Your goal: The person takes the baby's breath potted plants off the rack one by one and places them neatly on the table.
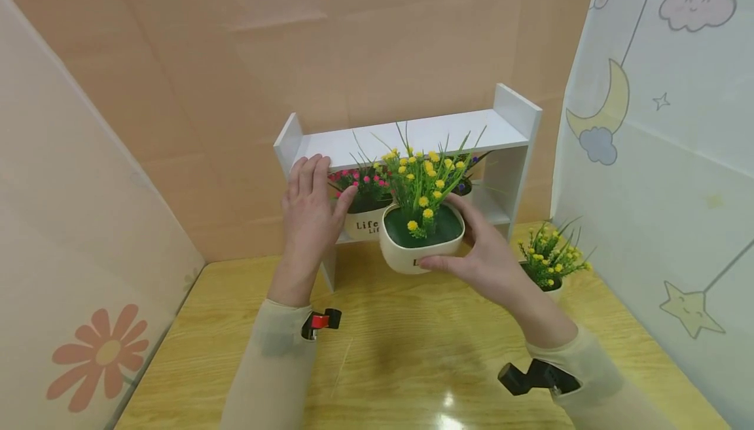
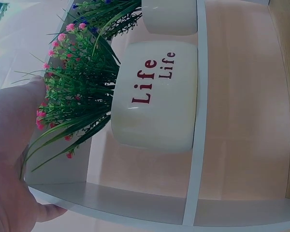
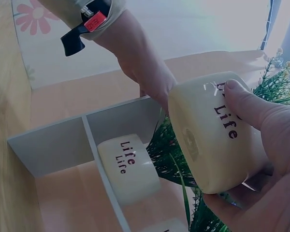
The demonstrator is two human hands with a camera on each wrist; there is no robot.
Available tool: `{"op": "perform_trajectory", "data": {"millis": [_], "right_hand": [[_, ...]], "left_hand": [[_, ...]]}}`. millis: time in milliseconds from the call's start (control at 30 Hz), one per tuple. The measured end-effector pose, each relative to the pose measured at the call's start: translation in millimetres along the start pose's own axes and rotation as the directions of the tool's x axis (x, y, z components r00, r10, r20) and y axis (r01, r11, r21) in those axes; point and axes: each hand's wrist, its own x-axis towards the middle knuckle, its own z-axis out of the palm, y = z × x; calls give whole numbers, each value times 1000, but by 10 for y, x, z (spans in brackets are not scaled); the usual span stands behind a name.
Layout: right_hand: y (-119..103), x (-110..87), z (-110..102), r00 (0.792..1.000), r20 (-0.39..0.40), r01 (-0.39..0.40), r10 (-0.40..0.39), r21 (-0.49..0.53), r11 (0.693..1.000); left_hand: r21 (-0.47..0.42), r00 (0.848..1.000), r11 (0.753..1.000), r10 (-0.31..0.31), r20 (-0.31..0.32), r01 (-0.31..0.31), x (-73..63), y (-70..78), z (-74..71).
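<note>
A wooden table (image 1: 412,345) carries everything, and on it stands a white shelf (image 1: 502,131) with a top board and a middle board. On the middle board sit a pot of pink flowers (image 1: 360,224), toward the left, and a pot of blue flowers (image 2: 169,17) farther along. Another pot of yellow flowers (image 1: 554,294) stands on the table, just right of the shelf. The yellow-flowered pot in hand (image 1: 400,256) is off the table, in front of the shelf — tipped a little toward the viewer.

The right hand (image 1: 491,260) grasps it, thumb on the front wall, fingers round the far side. The left hand (image 1: 309,211) lies relaxed on the shelf's upper left corner, fingers straight, perhaps steadying it. The step in hand looks like carrying this pot at the shelf; placing it there would call for levelling it — and keeping the thin grass blades clear of the top board
</note>
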Motion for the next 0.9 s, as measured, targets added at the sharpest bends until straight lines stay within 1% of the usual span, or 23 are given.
{"op": "perform_trajectory", "data": {"millis": [267,467,700,900], "right_hand": [[159,-88,17,1000,2,-12,12,-22,1000],[249,-146,40,1000,12,-13,14,-18,1000],[371,-236,70,998,14,-62,63,-31,998],[515,-280,101,997,25,-69,69,-11,998]], "left_hand": [[-3,1000,1000,-1,4,1,7,-6,7],[2,1000,1000,-1,3,1,11,-7,7],[2,1000,1000,5,2,-5,5,-1,3],[1,1000,1000,9,-2,-9,3,-8,6]]}}
